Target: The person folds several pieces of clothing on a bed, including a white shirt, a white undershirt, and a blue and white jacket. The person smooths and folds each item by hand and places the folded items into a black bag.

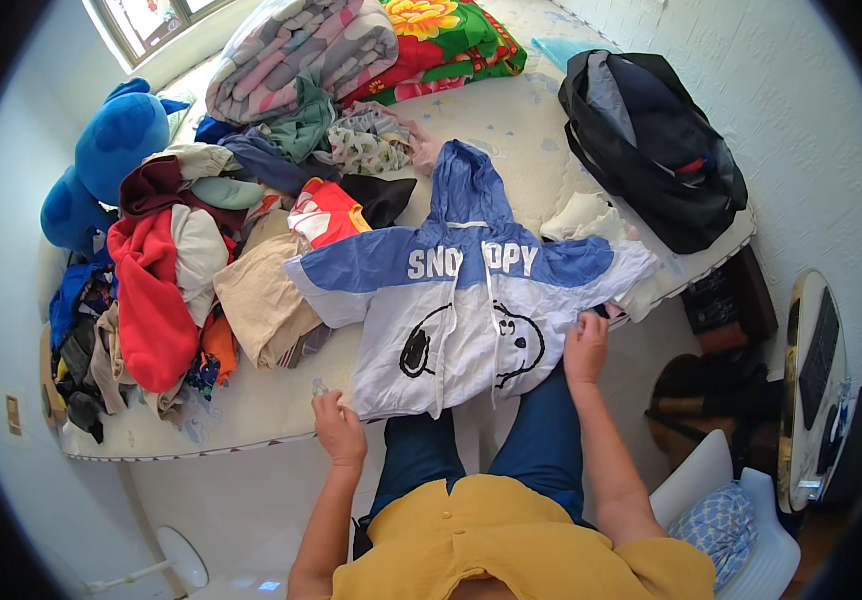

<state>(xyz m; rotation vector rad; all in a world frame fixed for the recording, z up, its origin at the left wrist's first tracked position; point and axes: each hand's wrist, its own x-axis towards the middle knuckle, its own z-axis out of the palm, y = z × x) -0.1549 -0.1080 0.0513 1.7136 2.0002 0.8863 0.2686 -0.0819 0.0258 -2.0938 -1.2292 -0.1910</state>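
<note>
A blue-and-white hooded jacket (468, 300) lies spread out before me, front up, with its hood pointing away. White lettering, a black-outlined cartoon dog and hanging white drawstrings mark its front. Its lower part reaches past the mattress edge over my knees. My right hand (587, 349) pinches the jacket's side edge below the right-hand sleeve. Beside the jacket's lower left corner is my left hand (339, 429), fingers curled; whether it touches the hem is unclear.
Piled clothes, including a red garment (153, 300) and beige cloth (266, 292), cover the bed's left side by a blue plush toy (123, 142). Rolled quilts (303, 56) lie behind. A black bag (648, 142) stands at right, above a white chair (761, 517) and a round table (813, 390).
</note>
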